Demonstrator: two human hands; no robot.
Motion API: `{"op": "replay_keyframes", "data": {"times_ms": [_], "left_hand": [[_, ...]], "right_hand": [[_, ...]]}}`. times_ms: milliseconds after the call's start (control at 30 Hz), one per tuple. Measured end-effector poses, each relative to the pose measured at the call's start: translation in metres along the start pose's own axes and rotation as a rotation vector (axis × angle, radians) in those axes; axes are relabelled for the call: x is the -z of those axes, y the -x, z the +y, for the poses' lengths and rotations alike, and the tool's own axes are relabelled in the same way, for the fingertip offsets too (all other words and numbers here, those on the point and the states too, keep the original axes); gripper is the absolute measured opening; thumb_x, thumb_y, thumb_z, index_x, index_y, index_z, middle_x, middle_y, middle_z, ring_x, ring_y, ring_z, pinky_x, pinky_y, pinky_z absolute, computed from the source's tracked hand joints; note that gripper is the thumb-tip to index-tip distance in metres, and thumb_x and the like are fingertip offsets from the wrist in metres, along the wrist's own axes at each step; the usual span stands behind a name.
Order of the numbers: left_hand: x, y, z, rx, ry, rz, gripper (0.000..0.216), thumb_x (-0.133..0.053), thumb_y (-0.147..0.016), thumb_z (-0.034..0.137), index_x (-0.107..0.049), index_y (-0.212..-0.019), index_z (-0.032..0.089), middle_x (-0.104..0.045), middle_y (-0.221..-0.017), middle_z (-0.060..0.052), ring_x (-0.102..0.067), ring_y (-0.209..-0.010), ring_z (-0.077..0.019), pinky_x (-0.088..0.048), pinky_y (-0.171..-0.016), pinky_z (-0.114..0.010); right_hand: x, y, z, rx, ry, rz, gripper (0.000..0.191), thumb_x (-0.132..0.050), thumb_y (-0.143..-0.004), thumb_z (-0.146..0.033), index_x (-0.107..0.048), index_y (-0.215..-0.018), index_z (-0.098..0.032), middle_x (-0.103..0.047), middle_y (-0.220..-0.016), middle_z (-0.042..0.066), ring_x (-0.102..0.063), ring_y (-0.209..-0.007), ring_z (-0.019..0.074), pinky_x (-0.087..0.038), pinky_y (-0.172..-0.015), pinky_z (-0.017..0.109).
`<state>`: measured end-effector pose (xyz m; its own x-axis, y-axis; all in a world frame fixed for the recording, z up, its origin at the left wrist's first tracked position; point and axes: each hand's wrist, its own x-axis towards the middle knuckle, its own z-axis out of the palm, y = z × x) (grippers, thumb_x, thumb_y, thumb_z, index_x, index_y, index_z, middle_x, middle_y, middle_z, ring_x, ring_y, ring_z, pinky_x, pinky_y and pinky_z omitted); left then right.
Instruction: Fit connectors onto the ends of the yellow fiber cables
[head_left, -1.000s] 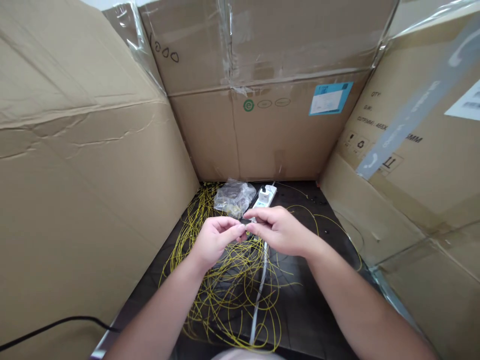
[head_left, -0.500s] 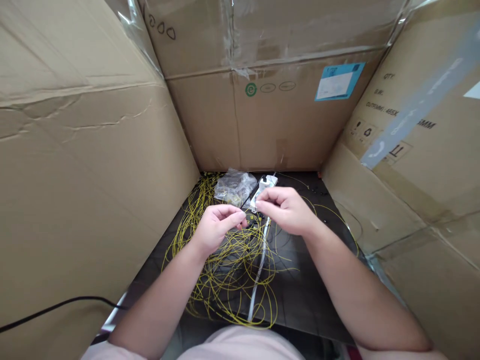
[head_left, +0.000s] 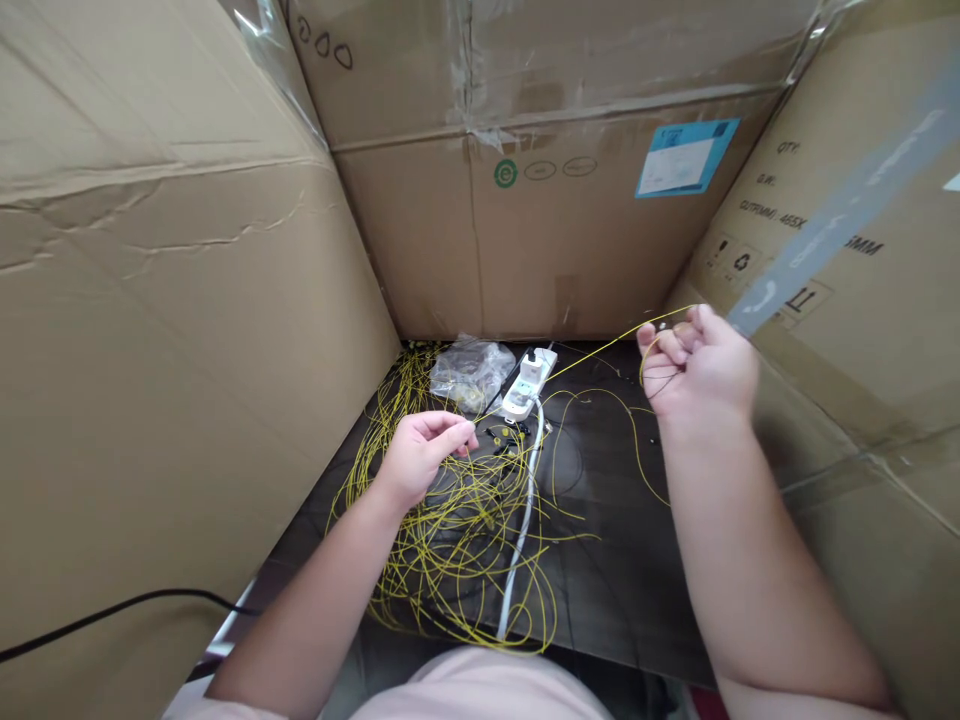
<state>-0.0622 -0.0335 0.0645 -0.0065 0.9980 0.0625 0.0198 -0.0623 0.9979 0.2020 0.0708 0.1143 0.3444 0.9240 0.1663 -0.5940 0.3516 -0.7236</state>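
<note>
My left hand (head_left: 431,455) pinches a thin yellow wire between thumb and fingertips, just above a loose tangle of yellow wires (head_left: 450,545) on the dark table. Raised near the carton at the right, my right hand (head_left: 709,370) is closed on the yellow wire (head_left: 600,350). That wire runs taut from it down toward my left hand, crossing over the white power strip (head_left: 517,402). A yellow loop and a thin dark strand also show at the right fingers. Small black and yellow pieces (head_left: 511,436) lie beside the left fingertips; their kind is too small to tell.
A clear plastic bag (head_left: 471,372) lies at the back, left of the power strip. The strip's white cord (head_left: 527,510) runs to the front edge. Cardboard cartons wall in the left (head_left: 187,330), back (head_left: 525,240) and right (head_left: 847,370) of the dark table (head_left: 607,570).
My right hand has moved up and right from beside my left hand, drawing the yellow wire out between them. The left hand has barely shifted and keeps its pinch.
</note>
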Motion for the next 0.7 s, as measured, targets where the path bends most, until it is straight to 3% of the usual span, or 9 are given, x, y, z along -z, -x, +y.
{"op": "replay_keyframes", "data": {"times_ms": [100,200,267,333,367,433,700], "left_hand": [[0.002,0.000,0.000,0.004,0.002,0.012,0.016,-0.065,-0.072,0.029,-0.068,-0.067,0.013,-0.065,-0.065,-0.005,-0.054,-0.058,-0.0109,-0.044,-0.059,-0.022],[0.000,0.001,0.003,-0.001,0.003,0.003,0.016,-0.064,-0.073,0.028,-0.068,-0.067,0.013,-0.065,-0.065,-0.005,-0.053,-0.057,-0.0105,-0.043,-0.059,-0.022],[-0.004,0.001,0.008,-0.015,-0.014,-0.016,0.017,-0.064,-0.073,0.028,-0.068,-0.066,0.013,-0.065,-0.064,-0.005,-0.054,-0.058,-0.0110,-0.043,-0.059,-0.022],[-0.009,0.001,0.014,-0.029,-0.030,-0.042,0.017,-0.064,-0.072,0.028,-0.068,-0.065,0.013,-0.064,-0.063,-0.005,-0.055,-0.059,-0.0118,-0.043,-0.060,-0.023],[-0.012,0.001,0.017,-0.033,-0.030,-0.055,0.017,-0.065,-0.072,0.029,-0.068,-0.065,0.013,-0.064,-0.062,-0.004,-0.055,-0.058,-0.0119,-0.043,-0.060,-0.023],[-0.017,0.000,0.021,-0.032,-0.013,-0.081,0.016,-0.066,-0.071,0.030,-0.069,-0.068,0.014,-0.064,-0.062,-0.004,-0.055,-0.058,-0.0122,-0.044,-0.060,-0.024],[-0.022,-0.001,0.029,-0.073,-0.003,-0.136,0.015,-0.067,-0.071,0.029,-0.069,-0.069,0.013,-0.065,-0.063,-0.004,-0.056,-0.059,-0.0125,-0.045,-0.060,-0.024]], "right_hand": [[0.001,0.001,-0.004,0.117,0.062,-0.036,0.021,-0.056,-0.076,-0.025,-0.043,-0.060,-0.021,-0.022,-0.042,-0.011,-0.020,-0.034,0.0045,-0.051,-0.058,0.028],[-0.007,0.017,-0.003,0.272,0.305,-0.156,0.011,-0.060,-0.075,-0.024,-0.053,-0.067,-0.020,-0.034,-0.044,-0.009,-0.031,-0.037,0.0062,-0.045,-0.047,0.025],[-0.016,0.034,0.002,0.329,0.573,-0.394,0.008,-0.061,-0.076,-0.025,-0.060,-0.072,-0.018,-0.047,-0.050,-0.004,-0.042,-0.043,0.0082,-0.040,-0.046,0.023],[-0.025,0.053,0.008,0.349,0.793,-0.761,0.007,-0.060,-0.076,-0.023,-0.064,-0.073,-0.018,-0.058,-0.062,0.000,-0.049,-0.053,0.0097,-0.038,-0.050,0.023],[-0.029,0.061,0.011,0.366,0.843,-0.916,0.008,-0.059,-0.078,-0.022,-0.065,-0.074,-0.018,-0.060,-0.065,0.000,-0.050,-0.055,0.0097,-0.038,-0.053,0.023],[-0.035,0.074,0.017,0.379,0.876,-1.100,0.013,-0.053,-0.082,-0.021,-0.066,-0.079,-0.019,-0.062,-0.066,-0.001,-0.050,-0.055,0.0090,-0.037,-0.054,0.022],[-0.035,0.080,0.025,0.260,0.916,-1.268,0.021,-0.043,-0.087,-0.022,-0.063,-0.083,-0.018,-0.065,-0.072,0.000,-0.053,-0.058,0.0090,-0.037,-0.056,0.021]]}}
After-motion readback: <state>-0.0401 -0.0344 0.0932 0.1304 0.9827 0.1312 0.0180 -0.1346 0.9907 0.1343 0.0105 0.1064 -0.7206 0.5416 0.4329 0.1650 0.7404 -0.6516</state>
